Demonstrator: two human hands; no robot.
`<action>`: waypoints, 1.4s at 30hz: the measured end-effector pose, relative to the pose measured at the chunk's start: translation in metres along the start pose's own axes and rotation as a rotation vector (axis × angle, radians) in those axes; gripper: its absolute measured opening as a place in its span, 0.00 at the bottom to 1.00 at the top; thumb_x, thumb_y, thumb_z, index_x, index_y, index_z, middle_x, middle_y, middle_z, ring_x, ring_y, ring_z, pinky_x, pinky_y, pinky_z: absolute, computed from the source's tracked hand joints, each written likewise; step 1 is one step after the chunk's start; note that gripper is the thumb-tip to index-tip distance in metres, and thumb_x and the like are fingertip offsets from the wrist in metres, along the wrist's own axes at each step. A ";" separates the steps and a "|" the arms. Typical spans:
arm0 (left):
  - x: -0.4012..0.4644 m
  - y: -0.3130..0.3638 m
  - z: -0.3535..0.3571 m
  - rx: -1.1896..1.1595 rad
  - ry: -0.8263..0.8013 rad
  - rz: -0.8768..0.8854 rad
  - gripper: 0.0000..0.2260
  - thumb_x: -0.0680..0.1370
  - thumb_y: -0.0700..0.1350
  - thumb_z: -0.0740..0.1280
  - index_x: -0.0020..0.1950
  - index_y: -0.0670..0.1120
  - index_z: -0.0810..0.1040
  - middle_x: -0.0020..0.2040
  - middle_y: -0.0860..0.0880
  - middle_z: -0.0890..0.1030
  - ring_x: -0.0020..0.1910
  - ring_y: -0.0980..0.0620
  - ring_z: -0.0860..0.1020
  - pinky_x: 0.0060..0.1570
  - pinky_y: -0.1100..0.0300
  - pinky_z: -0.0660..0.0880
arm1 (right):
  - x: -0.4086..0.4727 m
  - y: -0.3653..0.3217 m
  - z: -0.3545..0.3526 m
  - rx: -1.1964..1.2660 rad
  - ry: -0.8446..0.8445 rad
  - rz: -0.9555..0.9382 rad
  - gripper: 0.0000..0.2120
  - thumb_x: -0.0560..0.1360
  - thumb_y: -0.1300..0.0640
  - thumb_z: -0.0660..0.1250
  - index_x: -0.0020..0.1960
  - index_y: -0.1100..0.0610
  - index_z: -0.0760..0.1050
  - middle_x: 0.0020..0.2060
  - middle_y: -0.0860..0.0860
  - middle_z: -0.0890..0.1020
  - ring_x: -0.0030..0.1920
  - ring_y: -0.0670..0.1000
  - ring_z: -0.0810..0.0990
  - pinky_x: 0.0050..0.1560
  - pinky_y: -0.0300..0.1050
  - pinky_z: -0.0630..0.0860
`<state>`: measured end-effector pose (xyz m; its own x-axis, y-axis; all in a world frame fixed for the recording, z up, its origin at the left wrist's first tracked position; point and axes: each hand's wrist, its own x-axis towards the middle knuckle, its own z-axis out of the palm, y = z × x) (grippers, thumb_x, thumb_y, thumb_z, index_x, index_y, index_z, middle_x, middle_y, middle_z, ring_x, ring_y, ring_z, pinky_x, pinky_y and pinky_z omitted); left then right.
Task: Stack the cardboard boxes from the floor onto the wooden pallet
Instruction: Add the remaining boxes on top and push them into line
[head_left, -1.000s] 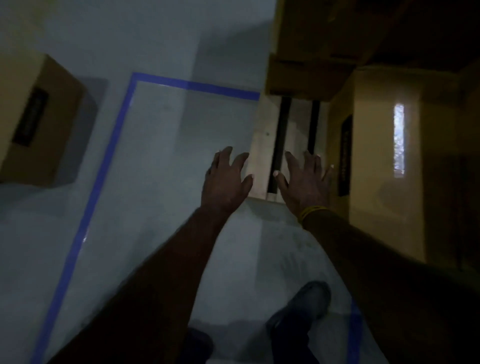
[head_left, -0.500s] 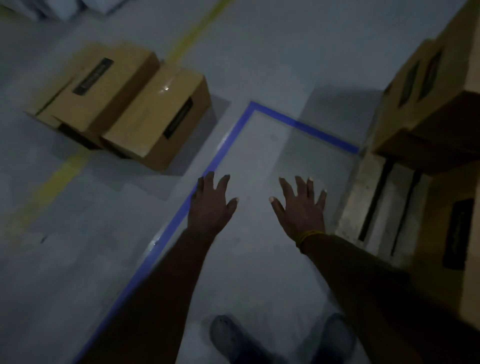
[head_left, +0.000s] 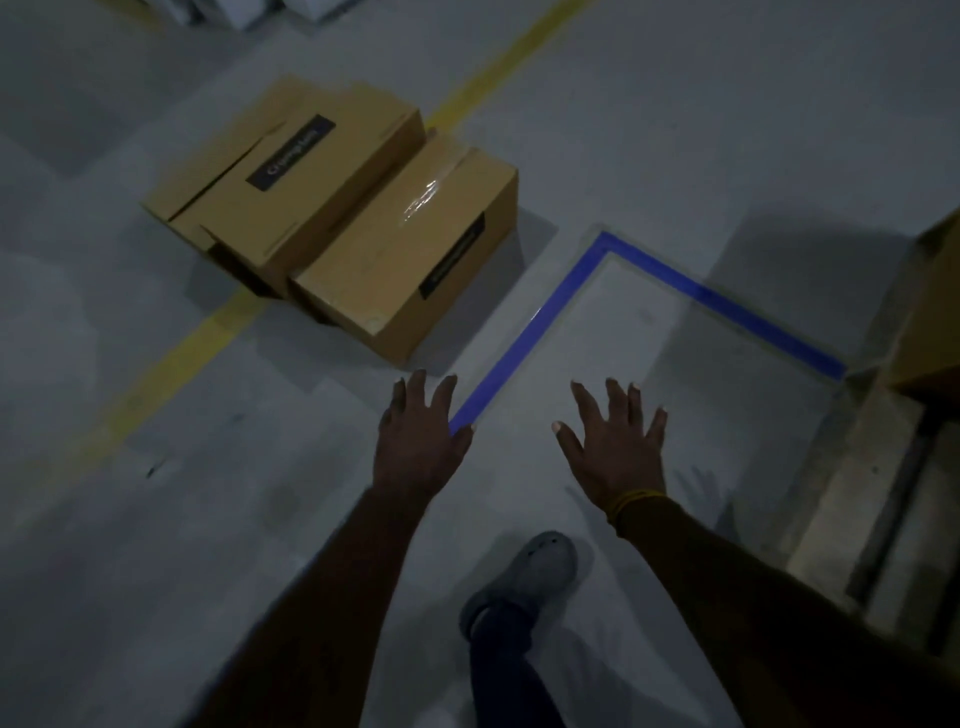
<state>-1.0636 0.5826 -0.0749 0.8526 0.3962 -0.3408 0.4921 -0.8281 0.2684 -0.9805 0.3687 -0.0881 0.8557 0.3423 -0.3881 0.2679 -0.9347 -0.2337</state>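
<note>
Head view, dim light, looking down at grey floor (head_left: 727, 130). Left hand (head_left: 421, 447) and right hand (head_left: 615, 457) stretched forward side by side, palms down, fingers (head_left: 415, 387) spread and straight, released, grasping nothing, touching nothing. Yellow band (head_left: 631, 500) round right wrist. Two cardboard boxes on floor ahead of left hand, pressed together side by side: nearer box (head_left: 405, 260) with shiny clear tape along top seam and dark label on side face; farther box (head_left: 291, 182) with dark label on top and loose flap at far left. Both boxes lying across yellow floor line (head_left: 171, 364), just outside corner of blue tape outline (head_left: 530, 332). Left fingertips over near end of blue tape. Wooden pallet (head_left: 857, 499) at right edge of view, inside taped outline, pale slats with dark gaps. Stacked box (head_left: 930, 322) on pallet, only partly in view at right edge. Grey shoe (head_left: 530, 577) and dark trouser leg on floor between forearms.
</note>
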 end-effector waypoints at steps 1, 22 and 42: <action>0.015 -0.006 0.003 0.002 -0.009 -0.004 0.30 0.81 0.58 0.61 0.81 0.53 0.55 0.81 0.43 0.51 0.80 0.39 0.50 0.74 0.44 0.59 | 0.015 -0.004 0.006 0.008 -0.008 0.006 0.30 0.82 0.37 0.49 0.81 0.44 0.48 0.81 0.56 0.49 0.80 0.60 0.42 0.76 0.68 0.39; 0.273 -0.081 -0.024 0.052 -0.129 0.073 0.32 0.81 0.60 0.60 0.81 0.50 0.54 0.81 0.44 0.52 0.80 0.40 0.47 0.74 0.41 0.58 | 0.233 -0.133 0.033 0.153 -0.145 0.163 0.33 0.82 0.36 0.47 0.82 0.45 0.40 0.81 0.57 0.44 0.80 0.62 0.40 0.76 0.69 0.41; 0.537 -0.270 -0.025 0.218 -0.168 0.398 0.33 0.81 0.61 0.59 0.81 0.50 0.52 0.81 0.43 0.49 0.80 0.38 0.47 0.75 0.40 0.57 | 0.476 -0.326 0.153 0.366 -0.071 0.328 0.37 0.81 0.33 0.50 0.80 0.45 0.35 0.78 0.56 0.31 0.79 0.61 0.33 0.76 0.70 0.43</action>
<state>-0.7338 1.0291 -0.3077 0.9179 -0.0233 -0.3960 0.0695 -0.9734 0.2183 -0.7287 0.8513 -0.3325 0.8335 0.0534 -0.5499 -0.1940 -0.9037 -0.3818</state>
